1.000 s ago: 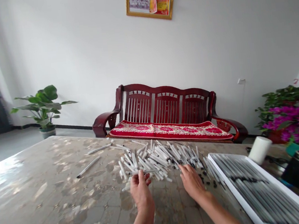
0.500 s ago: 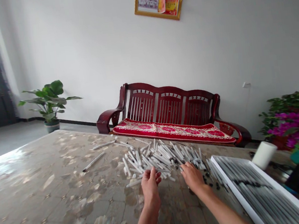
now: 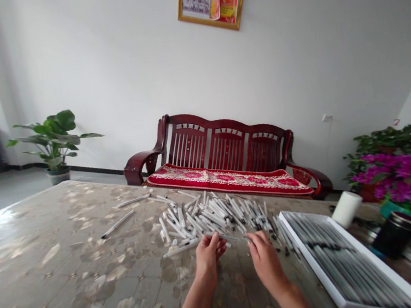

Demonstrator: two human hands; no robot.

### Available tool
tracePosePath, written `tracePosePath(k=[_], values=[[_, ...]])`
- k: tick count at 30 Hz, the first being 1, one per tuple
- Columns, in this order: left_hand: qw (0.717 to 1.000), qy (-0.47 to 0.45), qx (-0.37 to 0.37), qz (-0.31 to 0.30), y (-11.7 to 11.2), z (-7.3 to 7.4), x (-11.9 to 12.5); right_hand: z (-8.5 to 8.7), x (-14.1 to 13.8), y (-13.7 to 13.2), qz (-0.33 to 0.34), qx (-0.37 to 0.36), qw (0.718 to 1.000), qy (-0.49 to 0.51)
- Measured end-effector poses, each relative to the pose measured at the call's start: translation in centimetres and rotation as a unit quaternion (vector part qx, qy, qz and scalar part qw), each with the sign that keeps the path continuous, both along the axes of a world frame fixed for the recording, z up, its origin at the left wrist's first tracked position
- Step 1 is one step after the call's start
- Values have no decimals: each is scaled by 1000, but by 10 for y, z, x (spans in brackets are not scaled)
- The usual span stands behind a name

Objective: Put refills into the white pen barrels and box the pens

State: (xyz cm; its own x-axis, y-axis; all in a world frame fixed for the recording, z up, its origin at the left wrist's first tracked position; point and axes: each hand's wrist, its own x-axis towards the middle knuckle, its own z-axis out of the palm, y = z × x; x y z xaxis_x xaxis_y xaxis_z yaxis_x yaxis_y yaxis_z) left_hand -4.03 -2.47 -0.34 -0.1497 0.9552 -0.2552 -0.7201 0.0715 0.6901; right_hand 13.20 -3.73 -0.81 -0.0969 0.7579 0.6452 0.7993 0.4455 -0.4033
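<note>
A loose heap of white and clear pen barrels [image 3: 215, 212] lies on the patterned tabletop [image 3: 92, 266]. At its near edge my left hand [image 3: 210, 253] is closed in a pinch on a slim pen refill [image 3: 232, 238], which points right toward the other hand. My right hand [image 3: 264, 255] is closed just beside it, thumb against fingers; a small greyish tip shows there, too small to name. Small black pieces [image 3: 287, 251] are scattered right of this hand. A shallow white box [image 3: 318, 279] with rows of grey pens stands further right.
Two separate pens [image 3: 117, 225] lie left of the heap. Beyond the box are a white roll [image 3: 347, 209], a black cup [image 3: 396, 233] and purple flowers [image 3: 401, 181]. A red wooden bench [image 3: 212, 146] stands behind the table, a potted plant [image 3: 53, 141] at far left.
My hands have drawn back slightly from the heap, and a slim refill now shows between them. The view has turned a little to the right.
</note>
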Motion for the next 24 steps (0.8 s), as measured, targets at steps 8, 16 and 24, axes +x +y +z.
tracePosePath(k=[8, 16, 24], values=[[1000, 18, 19, -11, -3, 0, 1, 0, -3, -11, 31, -36, 998, 29], [998, 35, 36, -29, -16, 7, 5, 2, 4, -10, 39, 6, 999, -33], [998, 45, 42, -12, -27, 23, -2, 18, -5, -13, 51, 13, 996, -65]])
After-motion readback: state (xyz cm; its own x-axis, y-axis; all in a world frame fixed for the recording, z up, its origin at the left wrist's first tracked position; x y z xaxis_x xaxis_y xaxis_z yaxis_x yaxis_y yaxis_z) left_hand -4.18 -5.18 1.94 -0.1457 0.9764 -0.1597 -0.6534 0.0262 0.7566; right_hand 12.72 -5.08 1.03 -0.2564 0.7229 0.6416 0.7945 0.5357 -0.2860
